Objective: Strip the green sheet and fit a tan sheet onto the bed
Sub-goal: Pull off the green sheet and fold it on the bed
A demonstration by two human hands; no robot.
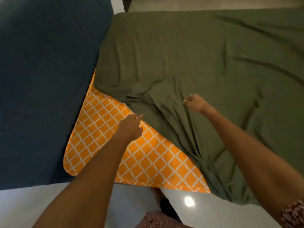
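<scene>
From the head camera I see the green sheet (189, 51), a soft matte fabric, covering most of the bed, smooth toward the far side and rumpled into long folds near me. Its near-left corner is peeled back, baring a rounded corner of the mattress (107, 140), covered in orange cloth crossed by a white diamond lattice with piped edging. My right hand (195, 102) is clenched around a gathered ridge of the green fabric, which trails in tight pleats down to the bed's near edge. My left hand (131, 127) reaches over the orange corner with its fingers loosely extended, the fingertips at the sheet's turned-back edge; I cannot tell whether they touch it. A dark blue panel (46, 79) runs along the bed's left side, and glossy pale floor (205, 211) lies below.
</scene>
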